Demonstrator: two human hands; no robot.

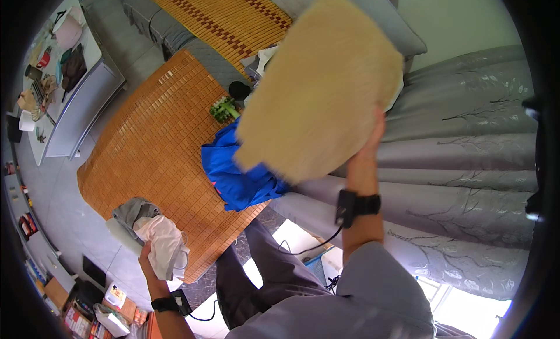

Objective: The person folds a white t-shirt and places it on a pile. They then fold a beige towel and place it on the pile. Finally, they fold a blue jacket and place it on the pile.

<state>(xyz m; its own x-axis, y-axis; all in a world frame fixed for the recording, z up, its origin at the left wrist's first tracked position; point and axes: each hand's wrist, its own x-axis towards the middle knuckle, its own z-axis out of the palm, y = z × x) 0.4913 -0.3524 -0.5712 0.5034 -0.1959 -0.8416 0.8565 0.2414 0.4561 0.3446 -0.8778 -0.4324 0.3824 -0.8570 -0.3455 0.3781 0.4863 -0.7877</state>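
My right hand (372, 140) grips the edge of a large tan piece of cloth (321, 89), raised and blurred by motion; its exact kind is unclear. In my left hand (147, 253) is a bunched white cloth (164, 240), with a grey cloth (135, 214) against it. Both bundles are over the near left edge of a brown bamboo mat (148, 133). A blue garment (240, 173) lies crumpled on the mat, partly hidden by the tan cloth. Beside it are a green-and-white object (224, 109) and a small black item (239, 90).
A sofa with a yellow woven mat (227, 24) stands at the far side. Grey curtains (459, 164) hang close on the right. On the left, a white table (48, 98) bears a pink container (68, 29) and clutter. Boxes and bags (105, 315) crowd the lower left.
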